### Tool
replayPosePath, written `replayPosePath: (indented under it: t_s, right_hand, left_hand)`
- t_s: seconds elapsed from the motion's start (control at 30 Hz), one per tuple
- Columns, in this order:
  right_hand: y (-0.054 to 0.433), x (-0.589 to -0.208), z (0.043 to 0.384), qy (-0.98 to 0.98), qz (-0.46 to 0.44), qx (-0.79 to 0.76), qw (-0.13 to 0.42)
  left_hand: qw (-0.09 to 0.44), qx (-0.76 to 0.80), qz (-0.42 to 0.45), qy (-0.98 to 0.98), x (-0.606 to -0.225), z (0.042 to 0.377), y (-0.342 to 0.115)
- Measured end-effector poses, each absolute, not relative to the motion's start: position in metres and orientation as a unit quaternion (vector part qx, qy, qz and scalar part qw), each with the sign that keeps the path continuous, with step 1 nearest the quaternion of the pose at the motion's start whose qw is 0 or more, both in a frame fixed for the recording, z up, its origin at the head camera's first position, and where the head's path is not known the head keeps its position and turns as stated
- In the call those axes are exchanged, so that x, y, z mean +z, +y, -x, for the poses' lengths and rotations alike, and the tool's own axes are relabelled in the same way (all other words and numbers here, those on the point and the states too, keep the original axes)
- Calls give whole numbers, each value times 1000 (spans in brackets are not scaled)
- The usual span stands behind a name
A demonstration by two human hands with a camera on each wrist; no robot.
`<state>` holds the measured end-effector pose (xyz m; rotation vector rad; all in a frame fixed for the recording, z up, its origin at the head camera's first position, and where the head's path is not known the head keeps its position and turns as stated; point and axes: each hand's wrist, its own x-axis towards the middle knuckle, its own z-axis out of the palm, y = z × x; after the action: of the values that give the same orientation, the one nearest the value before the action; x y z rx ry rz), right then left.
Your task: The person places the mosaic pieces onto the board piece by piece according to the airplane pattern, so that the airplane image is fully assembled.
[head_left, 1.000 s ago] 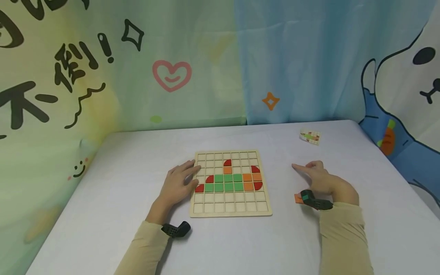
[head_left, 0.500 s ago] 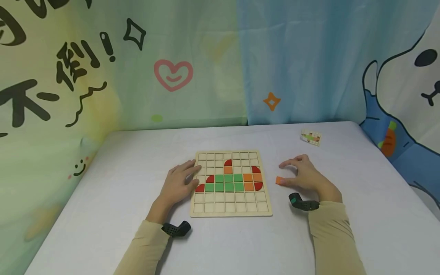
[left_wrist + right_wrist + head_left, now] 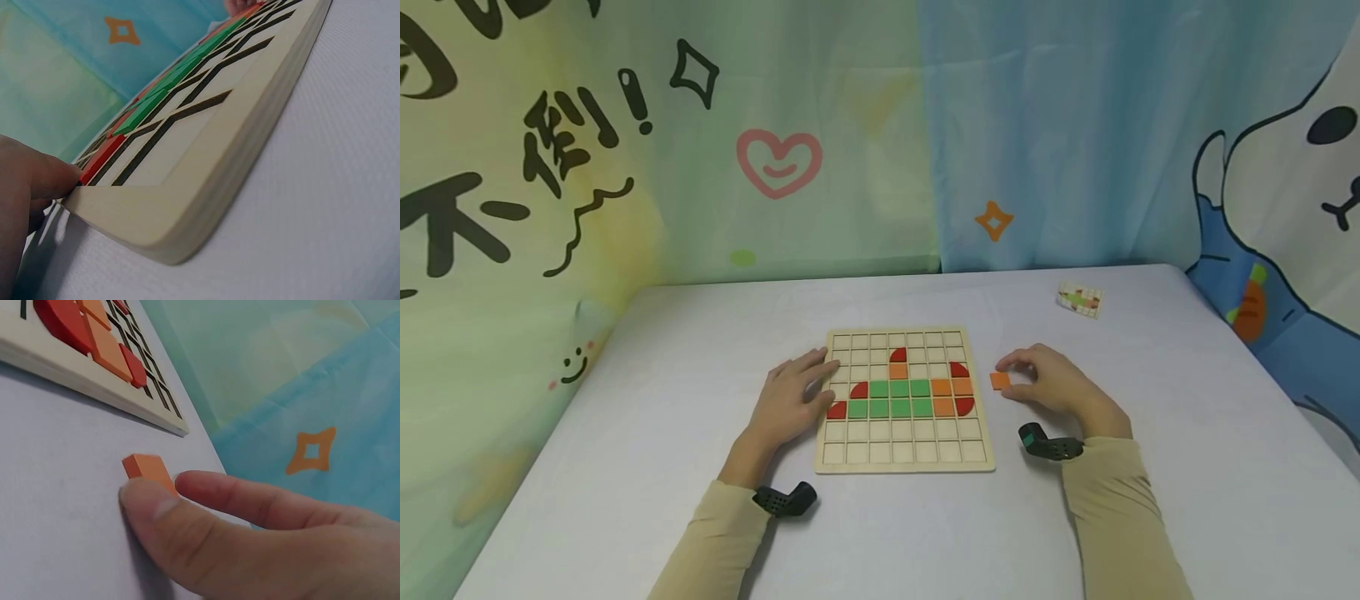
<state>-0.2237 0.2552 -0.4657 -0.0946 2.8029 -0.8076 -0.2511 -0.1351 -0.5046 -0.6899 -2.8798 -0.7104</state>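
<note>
A wooden grid board (image 3: pixel 895 469) lies on the table. Set in its cells are green squares (image 3: pixel 899 397), orange squares (image 3: pixel 942 397) and red quarter-round tiles (image 3: pixel 898 356). My left hand (image 3: pixel 790 400) rests at the board's left edge with fingers spread; its thumb touches the corner by a red tile (image 3: pixel 103 159) in the left wrist view. Just right of the board, my right hand (image 3: pixel 1060 383) pinches an orange square tile (image 3: pixel 999 381) between thumb and forefinger. The right wrist view has this orange tile (image 3: pixel 150 470) partly covered by the thumb.
A small picture card (image 3: pixel 1079 301) with a coloured grid pattern lies at the back right of the white-covered table (image 3: pixel 917 542). A printed curtain (image 3: pixel 850 167) hangs behind the table.
My right hand has come left toward the board, bringing the orange tile that lay under its wrist a second ago. The left hand and the board stay where they were.
</note>
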Motion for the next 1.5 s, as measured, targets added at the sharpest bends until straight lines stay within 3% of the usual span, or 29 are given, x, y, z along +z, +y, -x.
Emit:
replayPosePath:
  t_s: [0.83, 1.5]
  right_hand:
    - [260, -470, 225, 953, 10, -289, 91]
    - [258, -466, 228, 951, -2, -288, 110]
  left_hand:
    - [50, -229, 227, -945, -504, 250, -135]
    - [55, -222, 226, -947, -504, 250, -134]
